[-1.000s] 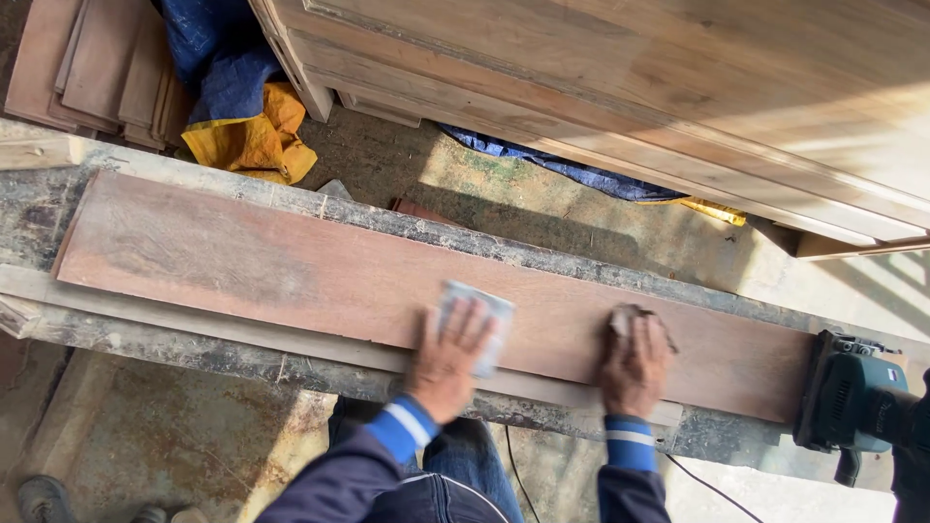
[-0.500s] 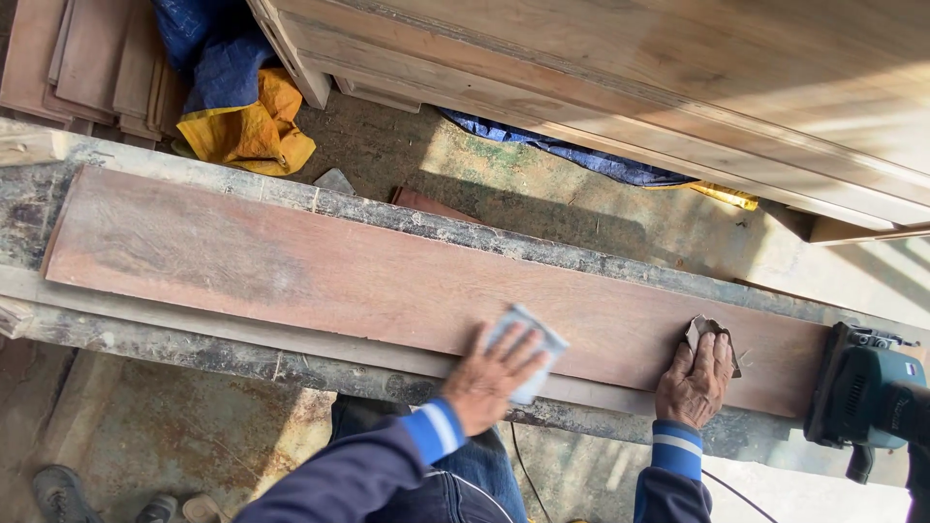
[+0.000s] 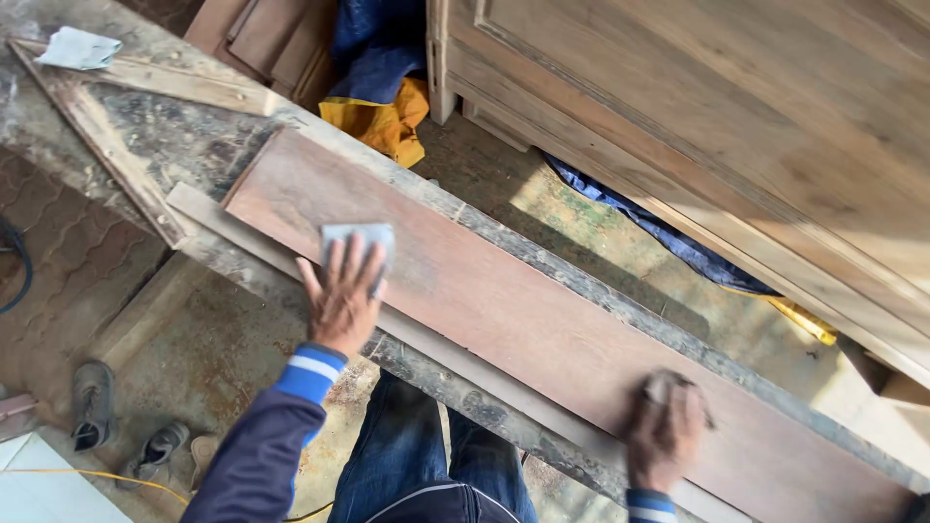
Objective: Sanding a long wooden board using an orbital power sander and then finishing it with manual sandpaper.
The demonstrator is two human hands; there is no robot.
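— What is seen from the head camera?
— A grey sanding sheet (image 3: 360, 240) is pressed flat on the reddish plank (image 3: 504, 310) by the spread left hand (image 3: 341, 295); the plank is laid along the worktop (image 3: 145, 136).
— And the right hand (image 3: 666, 428)?
— It is blurred, curled over a small pad on the plank; how tightly cannot be told.

plank (image 3: 504, 300): long reddish board, flat on the bench (image 3: 155, 145), running diagonally
sandpaper (image 3: 360, 239): grey sheet, flat near plank's left end
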